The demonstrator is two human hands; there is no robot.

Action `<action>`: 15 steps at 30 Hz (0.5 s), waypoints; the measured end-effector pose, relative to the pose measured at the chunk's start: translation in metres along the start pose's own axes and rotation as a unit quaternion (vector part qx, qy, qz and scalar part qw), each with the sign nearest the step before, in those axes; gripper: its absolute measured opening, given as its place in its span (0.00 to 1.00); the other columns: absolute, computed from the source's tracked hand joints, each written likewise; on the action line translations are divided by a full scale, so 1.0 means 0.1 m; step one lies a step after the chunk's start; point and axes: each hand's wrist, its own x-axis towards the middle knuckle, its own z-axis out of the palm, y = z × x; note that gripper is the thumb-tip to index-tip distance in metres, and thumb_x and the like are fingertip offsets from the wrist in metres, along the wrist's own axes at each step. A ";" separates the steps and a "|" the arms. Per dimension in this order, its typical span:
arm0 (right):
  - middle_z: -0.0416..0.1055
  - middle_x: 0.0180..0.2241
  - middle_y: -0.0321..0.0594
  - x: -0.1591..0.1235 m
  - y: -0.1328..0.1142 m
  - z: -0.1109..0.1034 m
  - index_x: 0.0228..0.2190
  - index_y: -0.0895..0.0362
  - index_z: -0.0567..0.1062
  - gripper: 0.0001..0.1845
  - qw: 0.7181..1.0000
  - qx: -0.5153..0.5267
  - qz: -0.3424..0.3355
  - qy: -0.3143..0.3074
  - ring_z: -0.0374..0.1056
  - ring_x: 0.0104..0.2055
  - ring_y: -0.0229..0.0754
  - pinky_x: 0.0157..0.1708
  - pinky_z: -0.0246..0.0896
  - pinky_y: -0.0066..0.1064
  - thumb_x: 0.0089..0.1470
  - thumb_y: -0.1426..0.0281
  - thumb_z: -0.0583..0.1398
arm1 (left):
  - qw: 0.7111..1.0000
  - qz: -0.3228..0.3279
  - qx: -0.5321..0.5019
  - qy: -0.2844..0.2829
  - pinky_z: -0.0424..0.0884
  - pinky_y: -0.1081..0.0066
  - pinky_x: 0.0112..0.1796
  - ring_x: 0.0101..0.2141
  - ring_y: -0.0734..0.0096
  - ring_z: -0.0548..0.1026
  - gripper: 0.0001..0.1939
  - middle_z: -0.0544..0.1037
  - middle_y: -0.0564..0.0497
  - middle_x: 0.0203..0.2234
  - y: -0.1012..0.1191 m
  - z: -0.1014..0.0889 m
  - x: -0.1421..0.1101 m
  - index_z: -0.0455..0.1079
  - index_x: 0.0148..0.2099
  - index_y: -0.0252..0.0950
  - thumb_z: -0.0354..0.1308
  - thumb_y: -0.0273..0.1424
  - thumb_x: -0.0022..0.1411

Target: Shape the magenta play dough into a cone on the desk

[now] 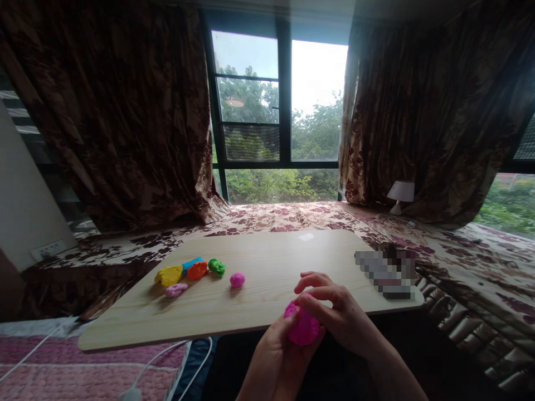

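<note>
A magenta lump of modelling clay [304, 327] is held just off the table's near edge. My left hand [278, 348] cups it from below, thumb against its left side and fingers curled underneath. Over the top comes my right hand [334, 303], its bent fingers pressing at the lump's upper edge; the exact contact is partly hidden. A smaller magenta clay ball [237, 280] lies apart on the table. Farther left sit clay lumps in yellow [169, 275], blue [192, 263], orange [197, 270], green [217, 267] and pale pink [176, 289], grouped close together.
The pale wooden table [167, 323] has rounded corners. A pixelated patch [387, 275] covers something at its right end, and a small white piece [306, 237] lies near the far edge. White cables [167, 351] run below on the left. A lamp [400, 195] stands on the window ledge.
</note>
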 end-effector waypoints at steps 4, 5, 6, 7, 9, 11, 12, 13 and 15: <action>0.68 0.45 0.41 -0.03 0.02 -0.01 0.38 0.52 0.76 0.10 1.000 0.017 0.008 0.001 0.56 0.55 0.45 0.54 0.54 0.38 0.54 0.66 0.59 | 1.000 -0.016 0.000 -0.005 0.70 0.61 0.45 0.40 0.63 0.76 0.19 0.77 0.39 0.41 0.02 0.02 -0.01 0.62 0.54 0.28 0.53 0.23 0.59; 0.67 0.46 0.41 -0.04 0.02 -0.01 0.40 0.52 0.75 0.12 1.000 0.019 0.006 -0.001 0.55 0.56 0.46 0.54 0.54 0.38 0.52 0.67 0.61 | 1.000 -0.018 0.001 -0.008 0.69 0.61 0.46 0.39 0.63 0.77 0.19 0.77 0.39 0.39 0.02 0.02 -0.01 0.62 0.53 0.27 0.53 0.24 0.60; 0.67 0.47 0.41 -0.05 0.02 -0.01 0.41 0.52 0.75 0.13 1.000 0.018 0.002 -0.003 0.54 0.57 0.46 0.54 0.54 0.38 0.51 0.68 0.62 | 1.000 -0.022 0.003 -0.009 0.69 0.61 0.46 0.39 0.63 0.77 0.18 0.77 0.39 0.38 0.02 0.02 -0.01 0.62 0.53 0.26 0.52 0.24 0.60; 0.67 0.46 0.41 -0.06 0.02 -0.01 0.39 0.52 0.75 0.12 1.000 0.014 -0.002 -0.006 0.53 0.57 0.46 0.54 0.54 0.38 0.50 0.69 0.62 | 1.000 -0.023 0.003 -0.009 0.69 0.61 0.46 0.38 0.63 0.77 0.18 0.78 0.39 0.37 0.03 0.01 -0.01 0.62 0.53 0.26 0.52 0.24 0.60; 0.68 0.44 0.41 -0.06 0.01 0.00 0.35 0.52 0.76 0.07 1.000 0.008 -0.008 -0.008 0.53 0.57 0.46 0.54 0.54 0.38 0.52 0.71 0.61 | 1.000 -0.025 0.000 -0.007 0.69 0.60 0.46 0.38 0.63 0.77 0.18 0.78 0.39 0.37 0.02 0.00 -0.01 0.61 0.54 0.26 0.51 0.24 0.60; 0.69 0.42 0.40 -0.07 0.02 0.00 0.31 0.53 0.77 0.06 1.000 0.006 -0.008 -0.009 0.54 0.57 0.45 0.54 0.53 0.37 0.54 0.72 0.59 | 1.000 -0.028 -0.003 -0.008 0.68 0.59 0.47 0.38 0.63 0.78 0.19 0.78 0.39 0.38 0.02 -0.01 0.00 0.61 0.54 0.27 0.51 0.23 0.60; 0.69 0.42 0.40 -0.07 0.03 0.01 0.31 0.52 0.77 0.06 1.000 0.007 -0.006 -0.010 0.54 0.57 0.44 0.54 0.53 0.37 0.54 0.72 0.58 | 1.000 -0.029 0.000 -0.008 0.68 0.59 0.48 0.38 0.63 0.78 0.19 0.78 0.39 0.38 0.02 -0.01 0.00 0.61 0.54 0.26 0.51 0.23 0.60; 0.68 0.44 0.39 -0.07 0.04 0.01 0.33 0.52 0.77 0.06 1.000 0.011 -0.002 -0.012 0.54 0.57 0.44 0.55 0.53 0.37 0.54 0.72 0.59 | 1.000 -0.028 0.005 -0.007 0.67 0.58 0.48 0.38 0.63 0.78 0.19 0.78 0.39 0.38 0.03 -0.01 -0.01 0.62 0.53 0.26 0.51 0.23 0.60; 0.65 0.49 0.39 -0.08 0.08 -0.01 0.41 0.50 0.74 0.13 0.999 0.024 0.016 -0.018 0.52 0.59 0.44 0.55 0.52 0.36 0.51 0.70 0.62 | 0.999 -0.029 0.021 0.001 0.67 0.58 0.48 0.38 0.62 0.78 0.18 0.78 0.37 0.38 0.04 0.00 -0.02 0.63 0.52 0.25 0.52 0.25 0.60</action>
